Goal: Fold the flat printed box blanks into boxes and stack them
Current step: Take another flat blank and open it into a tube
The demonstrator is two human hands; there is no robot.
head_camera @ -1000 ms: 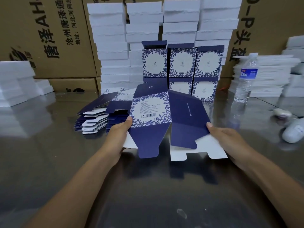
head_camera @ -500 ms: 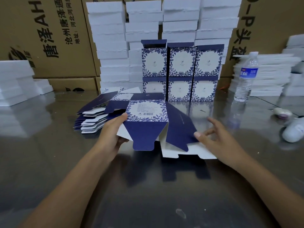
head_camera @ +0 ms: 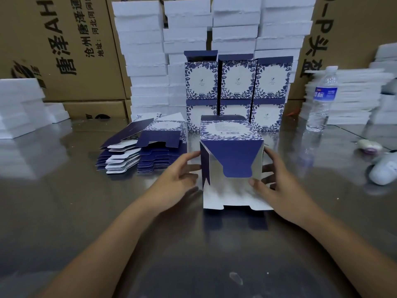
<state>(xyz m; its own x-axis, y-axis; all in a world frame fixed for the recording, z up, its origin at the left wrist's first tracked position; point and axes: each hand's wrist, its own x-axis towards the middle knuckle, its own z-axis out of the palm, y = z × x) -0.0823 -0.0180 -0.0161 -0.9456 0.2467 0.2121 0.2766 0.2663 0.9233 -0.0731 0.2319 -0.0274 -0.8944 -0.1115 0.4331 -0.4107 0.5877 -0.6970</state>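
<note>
Blanks (head_camera: 141,151): flat pile, left of centre on table (head_camera: 64,211).
Left hand (head_camera: 178,179): fingers straight, pressing left wall of box (head_camera: 231,131).
Box: centre, on its side, long axis near-far, open end facing near.
Right hand (head_camera: 277,186): thumb and fingers pinching right wall.

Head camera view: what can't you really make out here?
All in the head view:
- Lower middle finished box: mostly hidden behind the half-folded box.
- Print on its barcode panel: too small.
- Left hand: fingertips blurred, grip unclear.
- White object: cut off by the right edge.
</note>
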